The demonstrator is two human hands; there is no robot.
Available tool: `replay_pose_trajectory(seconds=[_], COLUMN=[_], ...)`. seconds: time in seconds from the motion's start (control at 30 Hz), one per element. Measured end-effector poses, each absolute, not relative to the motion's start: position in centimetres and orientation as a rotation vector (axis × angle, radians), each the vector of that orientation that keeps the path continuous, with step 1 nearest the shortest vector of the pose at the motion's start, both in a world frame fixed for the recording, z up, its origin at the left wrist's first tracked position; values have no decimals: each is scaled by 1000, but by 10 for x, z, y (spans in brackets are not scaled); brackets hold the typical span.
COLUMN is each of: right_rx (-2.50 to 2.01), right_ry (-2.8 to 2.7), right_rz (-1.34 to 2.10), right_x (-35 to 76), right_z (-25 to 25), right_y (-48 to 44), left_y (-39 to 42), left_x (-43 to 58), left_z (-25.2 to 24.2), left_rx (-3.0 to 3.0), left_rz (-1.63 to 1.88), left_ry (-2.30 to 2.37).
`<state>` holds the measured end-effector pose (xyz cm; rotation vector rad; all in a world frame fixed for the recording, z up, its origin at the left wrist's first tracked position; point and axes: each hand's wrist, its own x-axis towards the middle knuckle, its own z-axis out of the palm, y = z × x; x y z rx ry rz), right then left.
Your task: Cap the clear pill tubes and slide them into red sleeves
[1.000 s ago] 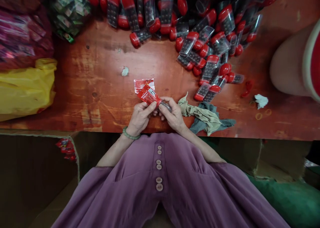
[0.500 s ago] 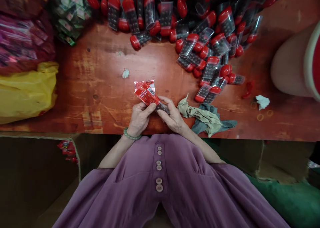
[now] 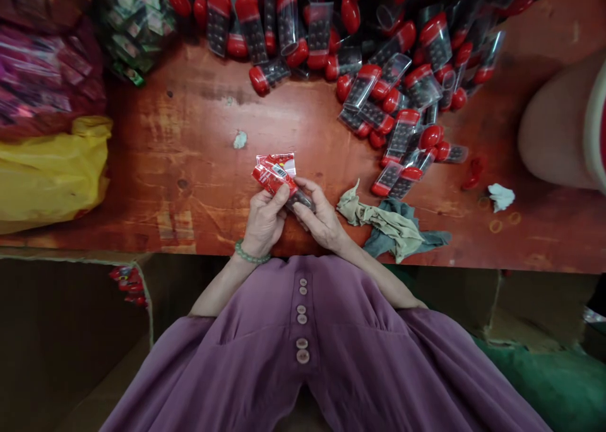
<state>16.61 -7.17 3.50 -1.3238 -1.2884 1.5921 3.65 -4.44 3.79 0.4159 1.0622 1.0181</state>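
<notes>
Close to the table's front edge, both my hands grip one small item: a clear pack of dark pieces (image 3: pixel 303 198) with a red printed wrapper (image 3: pixel 271 175) around or against its far end. My left hand (image 3: pixel 265 220), with a green bead bracelet at the wrist, pinches the wrapper between thumb and fingers. Closed around the pack's near end is my right hand (image 3: pixel 322 218), which partly hides it. Just beyond the fingers, a flat red printed packet (image 3: pixel 289 160) shows behind the wrapper; whether the two are joined I cannot tell.
Red-capped clear tubes (image 3: pixel 404 132) of dark balls are heaped at the back and right. Crumpled cloths (image 3: pixel 391 227) lie right of my hands, near a white scrap (image 3: pixel 500 196) and rubber bands. A white bucket (image 3: pixel 552 126) stands far right, a yellow bag (image 3: pixel 52 173) far left.
The held pack has tilted and turned slightly, and its wrapper now looks more rounded. Both hands still grip it. The whole view has shifted a little.
</notes>
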Motion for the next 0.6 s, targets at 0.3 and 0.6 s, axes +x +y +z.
replay_pose_trajectory(seconds=[0.3, 0.6], right_rx=[-1309, -1020], right_ry=[-1443, -991], right_rz=[1398, 1765], right_x=[165, 157], right_z=[32, 24], right_y=[-68, -66], left_y=[-38, -35], left_x=[37, 26], left_z=[35, 41], left_rx=[321, 390], left_rz=[1041, 930], left_ry=[1032, 857])
